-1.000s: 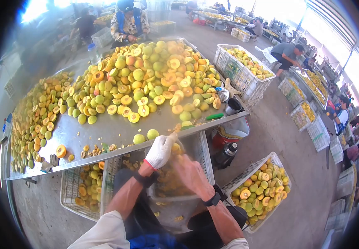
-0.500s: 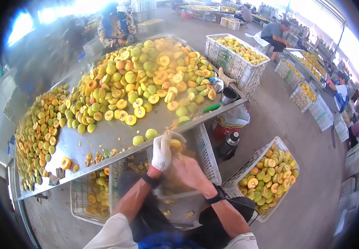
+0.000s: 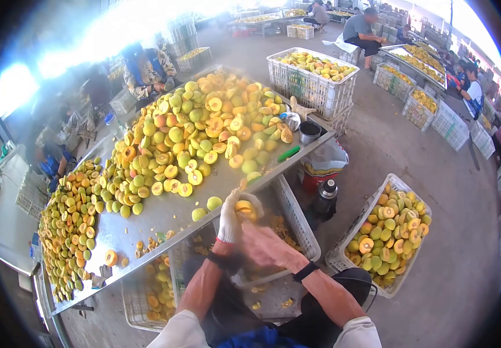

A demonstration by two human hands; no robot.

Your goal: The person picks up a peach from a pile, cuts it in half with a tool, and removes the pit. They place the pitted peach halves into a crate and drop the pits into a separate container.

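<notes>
My left hand [image 3: 230, 219], in a white knit glove, is closed around a cut yellow peach [image 3: 245, 209] just off the front edge of the metal table [image 3: 189, 235]. Its orange flesh faces up towards me. Close below and to the right is my bare right hand [image 3: 269, 248], blurred, with its fingers pointing at the peach; I cannot tell whether it holds anything. Two greenish peaches [image 3: 206, 209] sit on the table beside the gloved hand. Under both hands stands a white crate [image 3: 300, 223] with peach pieces in it.
A big heap of whole and halved peaches [image 3: 175, 136] covers much of the table. A green-handled tool [image 3: 289, 153] and a dark cup [image 3: 309, 132] lie near its right corner. A black thermos [image 3: 325, 197] and a full crate [image 3: 401, 185] stand on the floor. A person [image 3: 146, 72] sits opposite.
The view has swung slightly, shifting the table and crates. My left hand still holds the peach, its cut face now showing more plainly. My right hand stays close below it.
</notes>
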